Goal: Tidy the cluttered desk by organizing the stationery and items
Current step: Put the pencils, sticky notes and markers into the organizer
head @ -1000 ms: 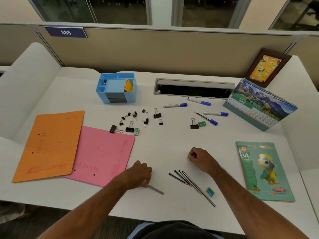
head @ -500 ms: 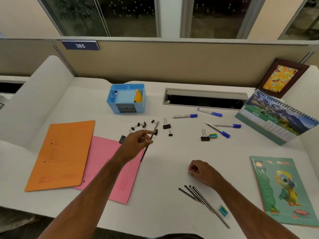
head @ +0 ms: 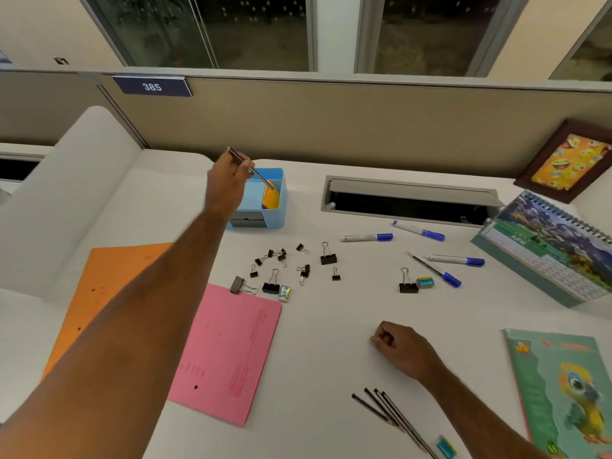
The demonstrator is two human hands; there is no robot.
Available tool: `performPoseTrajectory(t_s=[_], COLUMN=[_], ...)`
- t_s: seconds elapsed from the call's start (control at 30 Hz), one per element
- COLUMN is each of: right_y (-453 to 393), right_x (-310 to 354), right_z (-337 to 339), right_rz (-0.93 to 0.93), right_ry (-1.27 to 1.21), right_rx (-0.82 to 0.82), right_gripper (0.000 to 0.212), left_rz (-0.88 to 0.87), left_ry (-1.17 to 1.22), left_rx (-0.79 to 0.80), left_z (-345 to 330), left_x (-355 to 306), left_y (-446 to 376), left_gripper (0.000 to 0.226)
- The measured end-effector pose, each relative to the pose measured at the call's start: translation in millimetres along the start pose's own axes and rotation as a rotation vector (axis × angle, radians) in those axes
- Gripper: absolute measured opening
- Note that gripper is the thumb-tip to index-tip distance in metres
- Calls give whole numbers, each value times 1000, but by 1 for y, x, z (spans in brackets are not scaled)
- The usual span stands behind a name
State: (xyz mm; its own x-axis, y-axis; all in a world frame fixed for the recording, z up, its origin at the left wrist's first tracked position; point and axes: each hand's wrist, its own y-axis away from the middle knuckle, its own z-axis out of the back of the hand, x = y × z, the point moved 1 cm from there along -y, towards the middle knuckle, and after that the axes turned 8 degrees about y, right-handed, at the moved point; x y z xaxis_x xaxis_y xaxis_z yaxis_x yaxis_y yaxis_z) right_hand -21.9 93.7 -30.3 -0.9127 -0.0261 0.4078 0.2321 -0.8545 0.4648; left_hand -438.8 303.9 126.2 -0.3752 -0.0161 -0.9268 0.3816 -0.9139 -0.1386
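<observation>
My left hand (head: 227,183) is stretched out over the blue desk organizer (head: 275,213) at the back of the desk and holds a dark pencil (head: 251,169) slanted, its lower tip pointing into a compartment with orange sticky notes (head: 271,197). My right hand (head: 402,347) rests as a closed fist on the white desk (head: 331,342), just above several loose pencils (head: 385,410). Black binder clips (head: 288,266) lie scattered in the middle. Several blue-capped markers (head: 367,237) lie to the right of them.
An orange folder (head: 106,279) and a pink folder (head: 231,349) lie at the left. A parrot notebook (head: 563,389), a desk calendar (head: 546,246) and a framed picture (head: 568,160) are at the right. An open cable slot (head: 407,202) sits at the back. Small erasers (head: 425,282) lie about.
My left hand picked a pencil up from the front of the desk and carried it away from me to the organizer. The right fist stayed where it was.
</observation>
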Motion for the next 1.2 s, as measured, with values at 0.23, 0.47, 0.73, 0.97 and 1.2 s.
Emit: performPoseTrajectory(t_s=[0.23, 0.47, 0.73, 0.97, 1.2], right_y=[-8, -12, 7, 28, 29], right_x=[-2, 5, 12, 31, 45], right_z=[-2, 4, -8, -19, -27], right_rz=[22, 67, 322, 537, 591], right_ry=[11, 0, -87, 229, 415], right_rx=[-29, -19, 129, 202, 233], right_gripper=[29, 24, 26, 38, 32], left_rz=[14, 46, 135, 53, -133], left_ry=[-166, -346, -297, -318, -359], left_rx=[38, 159, 174, 108, 82], left_z=[-24, -50, -48, -41, -41], left_x=[12, 28, 36, 34, 40], left_y=[-49, -56, -39, -7, 40], left_gripper=[25, 29, 50, 57, 61])
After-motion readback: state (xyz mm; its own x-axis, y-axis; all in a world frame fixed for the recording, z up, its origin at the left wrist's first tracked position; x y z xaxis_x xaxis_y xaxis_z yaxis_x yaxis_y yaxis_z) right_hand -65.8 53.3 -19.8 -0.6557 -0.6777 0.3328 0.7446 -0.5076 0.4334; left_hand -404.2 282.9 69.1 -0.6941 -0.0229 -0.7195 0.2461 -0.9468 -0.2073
